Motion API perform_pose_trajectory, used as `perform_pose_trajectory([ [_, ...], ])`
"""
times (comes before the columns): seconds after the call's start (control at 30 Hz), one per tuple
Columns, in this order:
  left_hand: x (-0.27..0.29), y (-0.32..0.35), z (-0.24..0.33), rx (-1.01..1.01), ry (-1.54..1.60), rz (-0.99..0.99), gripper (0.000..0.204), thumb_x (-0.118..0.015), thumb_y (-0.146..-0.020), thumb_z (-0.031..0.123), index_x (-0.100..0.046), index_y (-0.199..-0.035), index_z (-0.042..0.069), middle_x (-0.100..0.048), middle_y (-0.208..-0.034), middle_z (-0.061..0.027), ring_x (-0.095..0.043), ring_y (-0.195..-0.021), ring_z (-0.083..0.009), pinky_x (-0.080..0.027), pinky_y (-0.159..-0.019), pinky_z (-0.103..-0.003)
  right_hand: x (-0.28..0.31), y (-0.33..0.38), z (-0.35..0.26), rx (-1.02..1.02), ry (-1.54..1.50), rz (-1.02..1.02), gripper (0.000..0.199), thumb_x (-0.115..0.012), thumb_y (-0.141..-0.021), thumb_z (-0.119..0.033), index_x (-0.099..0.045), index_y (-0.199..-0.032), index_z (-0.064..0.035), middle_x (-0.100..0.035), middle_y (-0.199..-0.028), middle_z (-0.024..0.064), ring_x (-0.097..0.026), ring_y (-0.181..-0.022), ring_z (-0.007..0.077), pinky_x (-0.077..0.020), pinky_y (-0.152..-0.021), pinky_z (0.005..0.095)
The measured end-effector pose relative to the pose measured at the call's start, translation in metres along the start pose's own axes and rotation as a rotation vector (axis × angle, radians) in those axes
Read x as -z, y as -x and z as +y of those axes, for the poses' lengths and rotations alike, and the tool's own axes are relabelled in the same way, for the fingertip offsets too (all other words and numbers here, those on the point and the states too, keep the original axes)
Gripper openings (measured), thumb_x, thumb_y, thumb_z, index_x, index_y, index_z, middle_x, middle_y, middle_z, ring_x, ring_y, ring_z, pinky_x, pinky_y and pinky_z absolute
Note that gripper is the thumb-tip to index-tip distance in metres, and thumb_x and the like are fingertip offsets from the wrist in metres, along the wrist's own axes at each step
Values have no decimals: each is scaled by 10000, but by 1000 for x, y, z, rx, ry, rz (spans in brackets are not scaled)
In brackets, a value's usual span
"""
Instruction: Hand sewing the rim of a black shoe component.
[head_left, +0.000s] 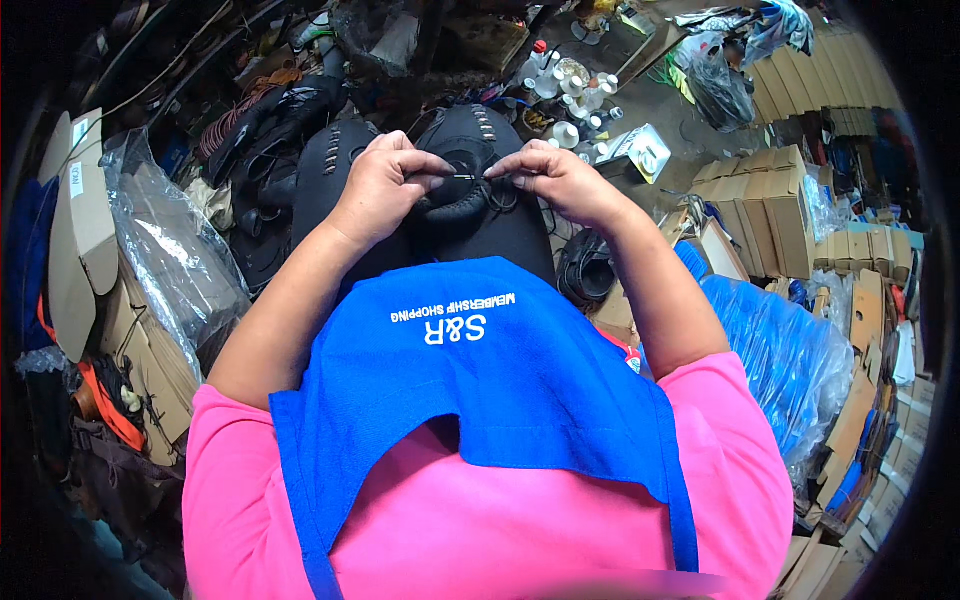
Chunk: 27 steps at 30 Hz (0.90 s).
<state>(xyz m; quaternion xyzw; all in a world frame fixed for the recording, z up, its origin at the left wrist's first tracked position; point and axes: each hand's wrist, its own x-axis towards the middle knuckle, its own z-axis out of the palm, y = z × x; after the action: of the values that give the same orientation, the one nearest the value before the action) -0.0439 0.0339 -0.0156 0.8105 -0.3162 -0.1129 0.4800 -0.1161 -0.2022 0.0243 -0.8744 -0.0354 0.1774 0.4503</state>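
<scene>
Both my hands are raised over my lap, facing each other across a small gap. My left hand [385, 180] pinches the near end of a thin, pale, needle-like piece [463, 177]. On the other side, my right hand [555, 180] is closed in a pinch on a thin black cord [500, 198], whose loop hangs below the fingertips. Under and between the hands, a rounded black padded item [455, 208] rests on my lap; its exact kind is hard to make out against my dark trousers [325, 190].
Clear plastic [175, 240] and tan boards [85, 240] stand at my left. White bottles [570, 90] are grouped ahead on the floor [640, 95]. Stacked cardboard [755, 210] and a blue plastic-wrapped bundle [775, 345] lie at my right. A blue apron [500, 380] covers my front.
</scene>
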Motion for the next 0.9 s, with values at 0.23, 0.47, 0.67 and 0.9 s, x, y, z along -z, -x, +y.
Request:
perform_pose_trajectory([
  [0.23, -2, -3, -1, -39, -69, -12, 180, -726, -688, 66, -732, -850, 145, -515, -713, -40, -520, -763, -210, -441, -710, -324, 6, -6, 0, -6, 23, -43, 262, -580, -837, -40, -686, -1058, -135, -523, -895, 26, -514, -907, 151, -404, -844, 269],
  [0.47, -6, -11, -6, -51, -33, -61, 176, -725, -693, 63, -733, -855, 134, -541, -713, -45, -542, -775, -201, -453, -719, -316, 7, -9, 7, 9, -91, -93, 270, -590, -837, -51, -683, -1077, -129, -510, -880, 13, -504, -900, 133, -401, -851, 262],
  [0.67, -5, -23, -11, 132, 350, -298, 188, -698, -712, 11, -714, -891, 67, -577, -775, -39, -552, -830, -168, -443, -757, -289, 8, -9, 7, 2, -104, -125, 275, -609, -833, -69, -679, -1094, -118, -528, -869, 10, -506, -889, 122, -403, -840, 256],
  [0.9, 14, -6, 18, -99, -91, -110, 246, -680, -703, -2, -709, -935, 77, -595, -786, -36, -552, -829, -166, -445, -758, -281, 0, 10, -18, -32, -47, 70, 287, -656, -809, -79, -679, -1092, -123, -575, -807, 1, -534, -753, 84, -441, -693, 236],
])
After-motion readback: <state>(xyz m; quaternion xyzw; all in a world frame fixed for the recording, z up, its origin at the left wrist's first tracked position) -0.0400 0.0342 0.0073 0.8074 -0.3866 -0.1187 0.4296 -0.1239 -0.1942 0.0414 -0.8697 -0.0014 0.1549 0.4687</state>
